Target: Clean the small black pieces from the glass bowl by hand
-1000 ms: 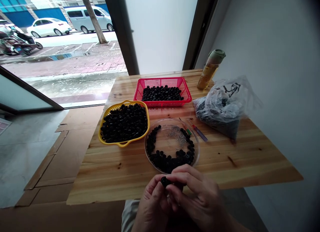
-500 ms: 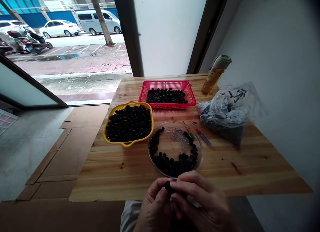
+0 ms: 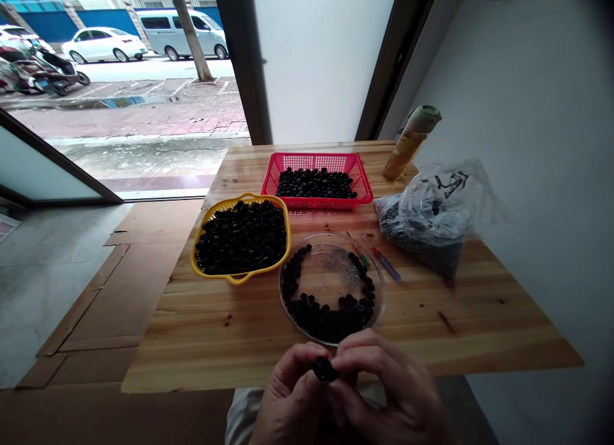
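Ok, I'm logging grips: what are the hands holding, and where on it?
A small black part, pinched at its sides between the left hand and right hand.

Left hand (image 3: 288, 394) and right hand (image 3: 391, 387): cut off below the grip (image 3: 326, 368). Black part (image 3: 323, 369): partly hidden by fingertips (image 3: 341, 362). Metal pins (image 3: 345, 269) beyond: too small to count.

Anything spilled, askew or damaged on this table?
Nothing stands out. Black pieces sit inside the yellow basket, red basket and clear tray; no spill shows on the table. The bottle looks tilted, but that may just be the wide view. What the bag holds is too unclear to check.
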The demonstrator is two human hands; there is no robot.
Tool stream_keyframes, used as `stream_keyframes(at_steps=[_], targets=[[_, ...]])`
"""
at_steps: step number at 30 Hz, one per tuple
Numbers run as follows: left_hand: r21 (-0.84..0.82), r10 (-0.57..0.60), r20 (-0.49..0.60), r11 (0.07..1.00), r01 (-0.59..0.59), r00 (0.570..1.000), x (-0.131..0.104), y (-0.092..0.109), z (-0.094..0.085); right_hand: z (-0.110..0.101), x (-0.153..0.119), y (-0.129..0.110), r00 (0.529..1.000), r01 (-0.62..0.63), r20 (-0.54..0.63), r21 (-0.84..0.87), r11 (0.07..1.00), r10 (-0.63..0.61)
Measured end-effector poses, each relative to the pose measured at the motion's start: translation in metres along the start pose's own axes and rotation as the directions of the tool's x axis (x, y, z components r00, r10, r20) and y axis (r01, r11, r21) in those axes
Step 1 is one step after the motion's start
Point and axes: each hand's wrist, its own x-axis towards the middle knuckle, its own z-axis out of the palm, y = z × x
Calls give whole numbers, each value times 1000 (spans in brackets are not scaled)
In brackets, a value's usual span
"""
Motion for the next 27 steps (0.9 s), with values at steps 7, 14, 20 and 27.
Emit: stream_keyframes(at_steps=[7,14,20,27], targets=[[9,17,-37,1000,-17,999,2,-4,-5,0,5,-2,1000,-7,30,-13,1000,8],[57,47,-62,997,-44,997,-1,-4,-7,-3,4,-1,997,-19,73,-8,1000,19],[95,97,-85,992,-89,992,0,-4,-11,-3,3,3,996,-12,94,24,1000,10],[271,250,23,930,-247,968,3,-3,-23,-4,9,1,992,-60,118,69,996,51]])
